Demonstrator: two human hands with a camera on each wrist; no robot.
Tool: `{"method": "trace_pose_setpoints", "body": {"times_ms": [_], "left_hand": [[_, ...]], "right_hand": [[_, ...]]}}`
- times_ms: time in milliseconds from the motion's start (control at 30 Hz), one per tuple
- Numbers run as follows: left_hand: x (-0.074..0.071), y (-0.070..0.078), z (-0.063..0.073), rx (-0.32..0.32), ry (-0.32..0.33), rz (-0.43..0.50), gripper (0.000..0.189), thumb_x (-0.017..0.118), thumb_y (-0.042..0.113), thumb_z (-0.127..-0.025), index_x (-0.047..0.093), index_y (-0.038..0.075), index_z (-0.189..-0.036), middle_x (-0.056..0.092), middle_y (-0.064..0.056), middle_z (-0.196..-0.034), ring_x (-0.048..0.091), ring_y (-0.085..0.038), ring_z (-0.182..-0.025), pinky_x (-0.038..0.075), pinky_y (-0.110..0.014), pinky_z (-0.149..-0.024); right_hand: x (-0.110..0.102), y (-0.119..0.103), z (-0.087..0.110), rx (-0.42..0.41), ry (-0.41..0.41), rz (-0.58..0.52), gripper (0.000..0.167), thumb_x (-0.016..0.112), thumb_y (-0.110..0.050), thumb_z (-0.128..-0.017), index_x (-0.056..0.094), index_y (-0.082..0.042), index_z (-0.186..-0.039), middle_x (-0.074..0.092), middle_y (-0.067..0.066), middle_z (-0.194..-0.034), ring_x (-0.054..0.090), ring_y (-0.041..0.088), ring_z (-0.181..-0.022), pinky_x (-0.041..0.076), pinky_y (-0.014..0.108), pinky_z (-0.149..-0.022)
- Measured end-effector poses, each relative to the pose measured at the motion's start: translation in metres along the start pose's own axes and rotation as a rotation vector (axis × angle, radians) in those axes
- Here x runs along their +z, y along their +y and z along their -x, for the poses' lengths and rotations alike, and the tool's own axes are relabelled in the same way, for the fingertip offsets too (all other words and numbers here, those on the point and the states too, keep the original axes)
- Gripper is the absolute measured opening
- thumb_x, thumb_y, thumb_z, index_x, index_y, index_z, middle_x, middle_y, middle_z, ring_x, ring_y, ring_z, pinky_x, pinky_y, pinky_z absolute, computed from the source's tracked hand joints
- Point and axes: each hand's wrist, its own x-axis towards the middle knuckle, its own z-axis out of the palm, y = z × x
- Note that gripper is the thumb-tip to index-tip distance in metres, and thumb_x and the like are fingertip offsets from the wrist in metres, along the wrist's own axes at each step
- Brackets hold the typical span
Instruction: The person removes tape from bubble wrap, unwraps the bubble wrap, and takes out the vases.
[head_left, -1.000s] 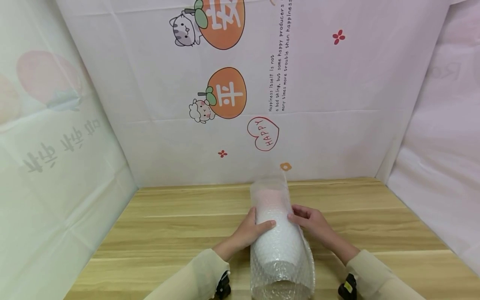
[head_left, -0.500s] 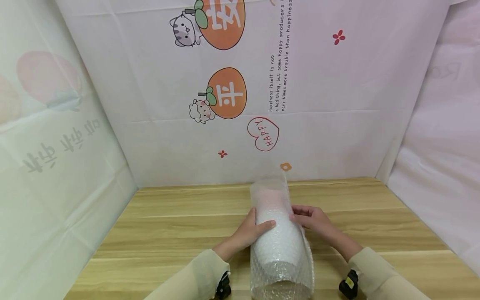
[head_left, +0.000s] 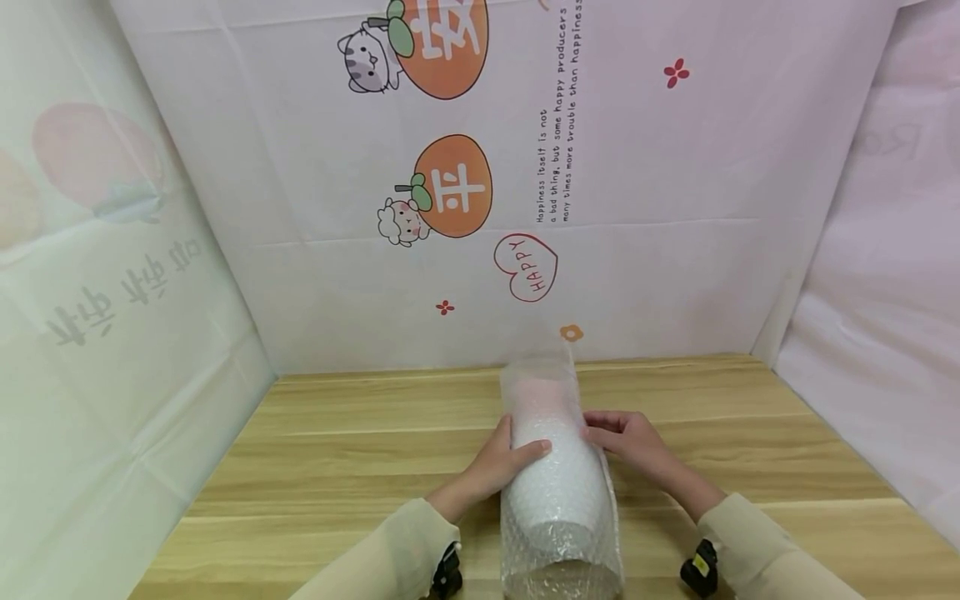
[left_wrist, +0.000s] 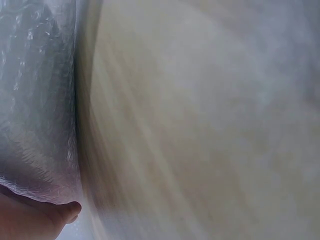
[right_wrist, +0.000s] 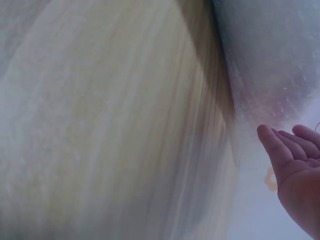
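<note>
A white, vase-shaped object [head_left: 558, 487] with a pinkish far part lies lengthwise on the table, rolled in clear bubble wrap [head_left: 562, 554]. The wrap sticks out past both ends, forming an open tube at the near side. My left hand [head_left: 504, 458] grips the roll from the left, thumb across its top and fingers down its side. On the right, my right hand [head_left: 626, 437] touches the wrap with thumb and fingertips. The right wrist view shows that hand's fingers [right_wrist: 290, 145] fairly straight beside the bubble wrap [right_wrist: 270, 60]. Bubble wrap [left_wrist: 37, 100] also fills the left wrist view's left edge.
The wood-grain table [head_left: 345, 467] extends to both sides of the roll. A printed white cloth [head_left: 637, 275] hangs behind the table's back edge, with more cloth walls left and right. Black wrist cameras sit at both sleeves.
The loose right edge of the wrap at the near end has drawn in closer to the roll. My right hand has shifted slightly right; the left hand stays still.
</note>
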Motion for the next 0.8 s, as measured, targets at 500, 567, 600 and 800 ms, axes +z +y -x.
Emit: {"method": "trace_pose_setpoints", "body": {"times_ms": [500, 567, 600, 800], "left_hand": [[0.0007, -0.0008, -0.0012, 0.009, 0.002, 0.01, 0.089, 0.064, 0.044, -0.089, 0.02, -0.001, -0.151, 0.04, -0.02, -0.143, 0.043, -0.032, -0.126, 0.037, -0.05, -0.101], [0.0005, -0.0013, -0.0012, 0.009, 0.002, 0.011, 0.089, 0.064, 0.044, -0.089, 0.019, -0.001, -0.151, 0.039, -0.02, -0.143, 0.043, -0.032, -0.126, 0.036, -0.05, -0.101], [0.0004, -0.0014, -0.0013, 0.01, 0.002, 0.011, 0.089, 0.064, 0.044, -0.089, 0.02, -0.001, -0.151, 0.039, -0.02, -0.143, 0.042, -0.032, -0.126, 0.036, -0.05, -0.101], [0.0001, -0.0019, -0.0012, 0.004, 0.007, -0.001, 0.09, 0.064, 0.046, -0.088, 0.019, -0.002, -0.151, 0.037, -0.021, -0.145, 0.041, -0.032, -0.128, 0.035, -0.05, -0.102]], "right_hand": [[0.0043, 0.0006, 0.0017, -0.029, 0.073, 0.057, 0.04, 0.068, -0.025, -0.092, 0.066, 0.007, -0.118, 0.068, 0.016, -0.11, 0.063, 0.018, -0.096, 0.051, 0.024, -0.074], [0.0055, 0.0007, 0.0021, -0.032, 0.077, 0.048, 0.04, 0.068, -0.024, -0.093, 0.066, 0.007, -0.118, 0.068, 0.016, -0.111, 0.063, 0.017, -0.096, 0.052, 0.024, -0.073], [0.0061, 0.0007, 0.0025, -0.035, 0.078, 0.043, 0.04, 0.067, -0.024, -0.093, 0.066, 0.007, -0.118, 0.068, 0.017, -0.111, 0.063, 0.017, -0.096, 0.052, 0.024, -0.073], [0.0088, 0.0022, 0.003, -0.041, 0.095, 0.055, 0.041, 0.066, -0.026, -0.094, 0.065, 0.006, -0.12, 0.067, 0.017, -0.113, 0.064, 0.019, -0.097, 0.052, 0.025, -0.072]]}}
